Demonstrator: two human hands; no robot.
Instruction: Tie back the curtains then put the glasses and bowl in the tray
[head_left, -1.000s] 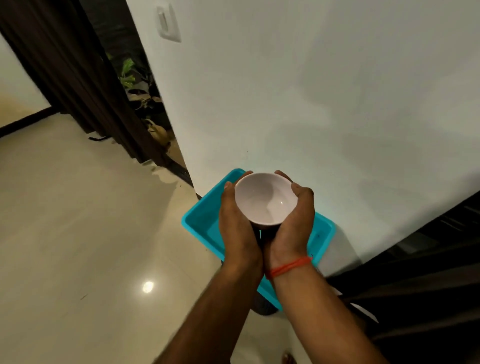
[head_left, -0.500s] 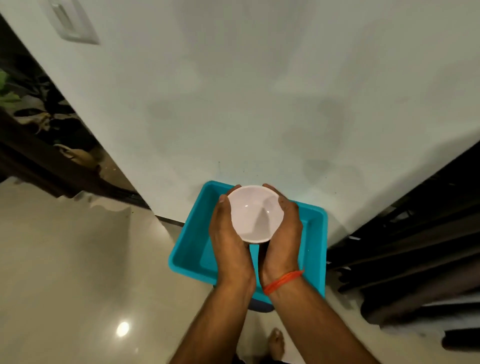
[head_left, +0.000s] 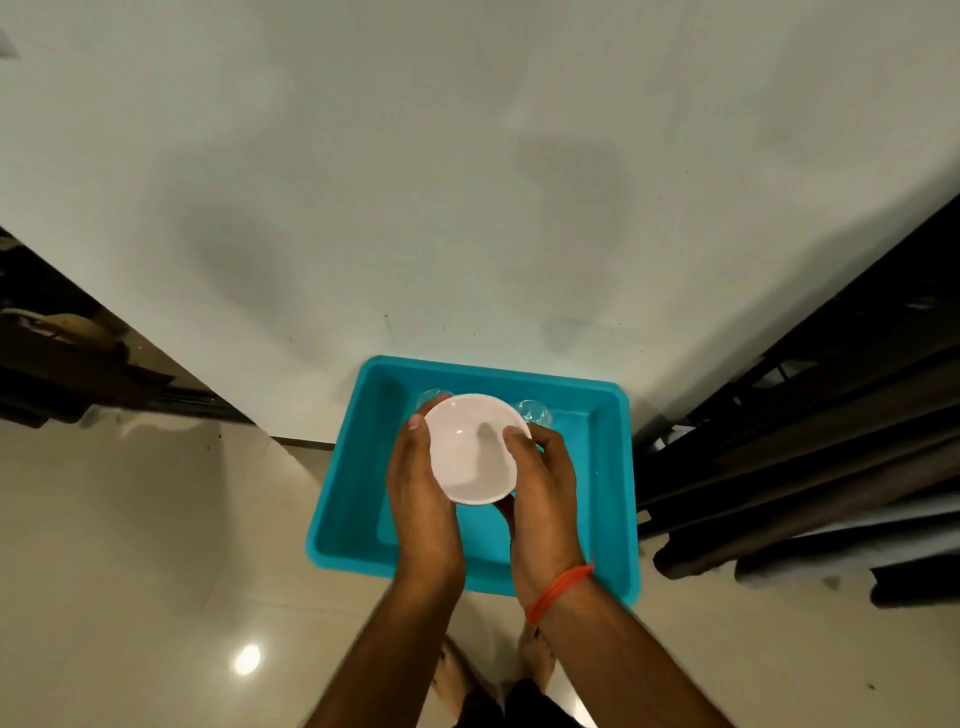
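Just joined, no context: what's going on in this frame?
A person holds a white bowl in both hands, left hand and right hand cupped round its sides, above a turquoise tray on the floor by the wall. Two clear glasses seem to sit at the tray's far end. The bowl is not yet set down.

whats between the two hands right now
The white bowl, held from both sides by the left hand and right hand above the blue tray, in the head view.
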